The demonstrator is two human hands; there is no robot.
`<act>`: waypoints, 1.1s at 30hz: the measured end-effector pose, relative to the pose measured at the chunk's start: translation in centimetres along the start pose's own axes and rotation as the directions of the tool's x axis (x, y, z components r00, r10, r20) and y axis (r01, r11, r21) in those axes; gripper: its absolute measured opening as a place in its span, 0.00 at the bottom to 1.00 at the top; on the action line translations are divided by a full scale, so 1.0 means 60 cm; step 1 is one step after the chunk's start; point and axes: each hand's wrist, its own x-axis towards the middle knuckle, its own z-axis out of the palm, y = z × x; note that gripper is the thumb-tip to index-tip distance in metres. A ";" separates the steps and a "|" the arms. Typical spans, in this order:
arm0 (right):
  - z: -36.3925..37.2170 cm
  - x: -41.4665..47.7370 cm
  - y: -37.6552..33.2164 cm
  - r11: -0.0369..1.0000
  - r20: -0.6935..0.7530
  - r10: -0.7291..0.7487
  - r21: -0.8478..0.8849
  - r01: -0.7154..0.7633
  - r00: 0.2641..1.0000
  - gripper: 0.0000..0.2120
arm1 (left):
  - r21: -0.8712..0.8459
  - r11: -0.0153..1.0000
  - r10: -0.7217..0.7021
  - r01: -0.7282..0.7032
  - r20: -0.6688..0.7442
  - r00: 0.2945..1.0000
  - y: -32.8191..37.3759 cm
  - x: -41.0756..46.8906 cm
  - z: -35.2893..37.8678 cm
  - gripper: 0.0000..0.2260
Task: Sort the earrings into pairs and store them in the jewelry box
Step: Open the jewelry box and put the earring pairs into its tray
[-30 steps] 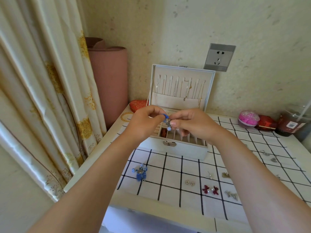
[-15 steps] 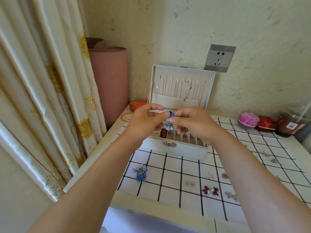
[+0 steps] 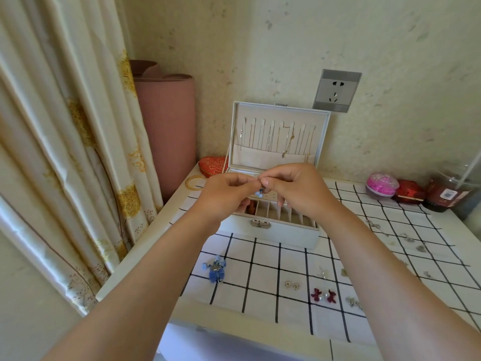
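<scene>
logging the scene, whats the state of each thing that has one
jewelry box: lid open, upright
left hand: fingers pinched on blue earring
right hand: fingers pinched on the same earring
second blue earring: lying loose on table
red bow earrings: paired, on table
wall socket: nothing plugged in

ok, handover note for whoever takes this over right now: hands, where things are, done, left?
Left hand and right hand: both pinch one small blue earring over the open jewelry box.
Its likely match, the blue tassel earring, lies on the checked cloth at front left.
Also loose on the cloth: flower studs, red bow earrings, several small silver pieces to the right.
Done: something reddish sits in the box's left slot; identity unclear.
Left: seat the blue earring, add its mate, then pair and store the rest.
</scene>
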 end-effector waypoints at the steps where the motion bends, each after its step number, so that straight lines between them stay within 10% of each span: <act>1: -0.001 0.000 -0.001 1.000 0.007 0.017 -0.023 -0.017 1.000 0.05 | 0.010 1.000 0.024 -0.024 -0.003 1.000 0.000 -0.001 0.001 0.05; 14: -0.020 0.008 -0.001 0.962 0.087 0.140 0.224 -0.156 0.986 0.17 | 0.086 0.975 0.209 -0.205 -0.047 0.977 -0.012 0.005 0.015 0.02; 19: -0.013 0.011 0.003 0.992 0.083 0.106 0.064 -0.112 0.991 0.18 | 0.265 0.934 0.263 -0.241 -0.053 0.963 -0.022 0.008 0.018 0.09; 26: -0.006 0.014 0.020 0.993 0.024 0.096 -0.067 -0.094 0.995 0.07 | 0.038 0.994 0.102 -0.099 -0.082 0.991 -0.026 0.007 0.017 0.02; 33: 0.006 0.014 0.037 0.887 0.119 0.023 -0.461 0.035 0.993 0.05 | 0.707 0.694 0.182 -0.133 0.006 0.983 -0.038 0.014 0.006 0.06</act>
